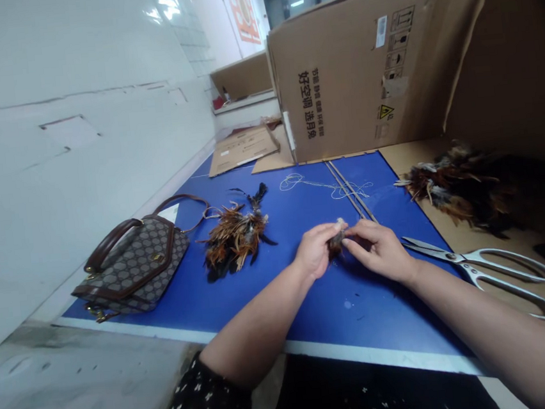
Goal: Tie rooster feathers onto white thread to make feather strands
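Note:
A small bunch of brown and dark feathers [336,244] is pinched in my left hand [316,249], its pale end showing above the thumb. My right hand [377,246] meets it from the other side, with thumb and forefinger curled close against the bunch; whether they grip a feather or a thread is too small to tell. Two thin sticks [348,187] lie on the blue mat [271,294] just beyond my hands. Loose pale thread [316,183] lies in loops over and beside them. To the left rests a pile of brown and black feathers [237,237].
Large scissors [481,265] lie partly open beside my right forearm. More dark feathers [454,187] lie on cardboard at right. A patterned handbag [138,265] stands at left by the white wall. A tall cardboard box [348,88] blocks the back, with flat cardboard [243,148] beside it.

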`<act>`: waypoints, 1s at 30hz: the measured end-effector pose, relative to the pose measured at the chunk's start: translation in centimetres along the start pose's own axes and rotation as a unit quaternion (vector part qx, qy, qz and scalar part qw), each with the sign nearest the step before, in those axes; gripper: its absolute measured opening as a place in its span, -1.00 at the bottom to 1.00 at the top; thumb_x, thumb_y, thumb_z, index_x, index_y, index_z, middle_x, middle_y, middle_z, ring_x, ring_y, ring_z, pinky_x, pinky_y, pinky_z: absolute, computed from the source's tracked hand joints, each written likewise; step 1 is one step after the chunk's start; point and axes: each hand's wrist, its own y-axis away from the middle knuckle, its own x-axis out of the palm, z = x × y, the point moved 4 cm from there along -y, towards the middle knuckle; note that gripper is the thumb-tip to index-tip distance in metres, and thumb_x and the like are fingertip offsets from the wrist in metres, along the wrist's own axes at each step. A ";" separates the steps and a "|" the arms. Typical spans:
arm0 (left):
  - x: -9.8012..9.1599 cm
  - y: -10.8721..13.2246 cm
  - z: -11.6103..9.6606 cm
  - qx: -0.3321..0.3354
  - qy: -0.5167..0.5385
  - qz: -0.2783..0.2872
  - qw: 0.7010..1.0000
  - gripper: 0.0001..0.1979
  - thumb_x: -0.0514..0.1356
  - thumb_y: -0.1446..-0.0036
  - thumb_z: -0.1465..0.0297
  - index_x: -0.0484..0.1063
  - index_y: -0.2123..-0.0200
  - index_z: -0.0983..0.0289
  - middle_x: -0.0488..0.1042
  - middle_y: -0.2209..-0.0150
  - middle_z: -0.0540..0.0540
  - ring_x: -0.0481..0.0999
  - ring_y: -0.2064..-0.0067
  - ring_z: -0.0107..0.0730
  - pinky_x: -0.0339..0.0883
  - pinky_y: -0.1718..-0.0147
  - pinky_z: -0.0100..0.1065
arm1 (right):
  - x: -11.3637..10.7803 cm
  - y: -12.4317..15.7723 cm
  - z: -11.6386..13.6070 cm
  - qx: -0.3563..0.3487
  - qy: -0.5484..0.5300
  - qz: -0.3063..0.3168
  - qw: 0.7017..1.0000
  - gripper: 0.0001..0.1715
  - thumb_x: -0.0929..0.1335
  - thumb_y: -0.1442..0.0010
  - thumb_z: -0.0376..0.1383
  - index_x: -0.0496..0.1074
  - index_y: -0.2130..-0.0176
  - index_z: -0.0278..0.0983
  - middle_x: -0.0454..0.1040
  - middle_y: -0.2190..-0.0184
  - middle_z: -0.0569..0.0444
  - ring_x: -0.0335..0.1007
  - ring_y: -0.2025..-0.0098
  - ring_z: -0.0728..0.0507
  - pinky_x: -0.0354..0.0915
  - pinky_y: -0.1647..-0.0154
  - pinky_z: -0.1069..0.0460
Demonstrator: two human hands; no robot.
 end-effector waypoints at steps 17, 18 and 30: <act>0.1 -0.1 0.7 0.019 -0.023 0.012 0.999 -0.68 0.53 0.12 0.30 0.67 0.29 0.35 0.66 0.21 0.23 0.61 0.13 -0.25 0.34 -0.06 -0.22 | -0.1 -0.2 -0.7 0.099 -0.090 -0.018 0.991 -0.76 0.39 -0.32 -0.15 0.54 0.30 -0.25 0.46 0.43 0.04 0.35 0.41 -0.10 0.28 0.35 -0.01; 0.0 -0.2 0.7 0.023 -0.023 0.007 0.999 -0.68 0.53 0.12 0.30 0.67 0.29 0.35 0.66 0.21 0.23 0.61 0.13 -0.25 0.34 -0.06 -0.21 | -0.2 -0.3 -0.6 0.101 -0.095 -0.017 0.990 -0.75 0.39 -0.32 -0.15 0.53 0.31 -0.25 0.46 0.43 0.04 0.37 0.39 -0.11 0.29 0.33 -0.01; 0.3 0.4 0.7 0.034 -0.113 0.054 0.992 -0.35 0.43 -0.05 0.21 0.41 -0.19 0.26 0.49 0.51 -0.04 0.46 0.57 -0.48 0.20 0.57 -0.46 | -0.9 -0.5 0.6 0.104 -0.152 0.019 0.983 -0.63 0.38 -0.34 -0.02 0.51 0.33 -0.23 0.57 0.40 0.02 0.48 0.33 -0.14 0.41 0.21 -0.05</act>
